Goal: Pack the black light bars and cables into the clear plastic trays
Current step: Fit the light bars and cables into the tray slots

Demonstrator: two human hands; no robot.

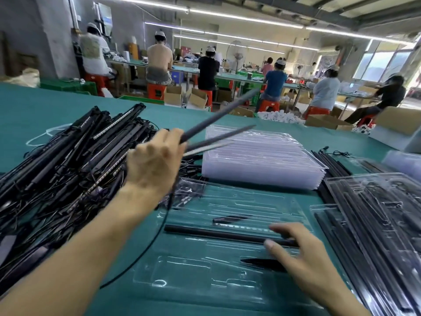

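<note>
My left hand grips a bunch of black light bars that fan out up and to the right above the table, with a black cable hanging from them. In front of me lies a clear plastic tray on the green table. One black light bar lies across the tray. My right hand pinches that bar's right end between thumb and fingers. A big tangled heap of black bars and cables lies at the left.
A stack of empty clear trays stands behind the working tray. Filled trays and loose bars lie at the right. Cardboard boxes sit at the far right edge. Several people work at benches beyond the table.
</note>
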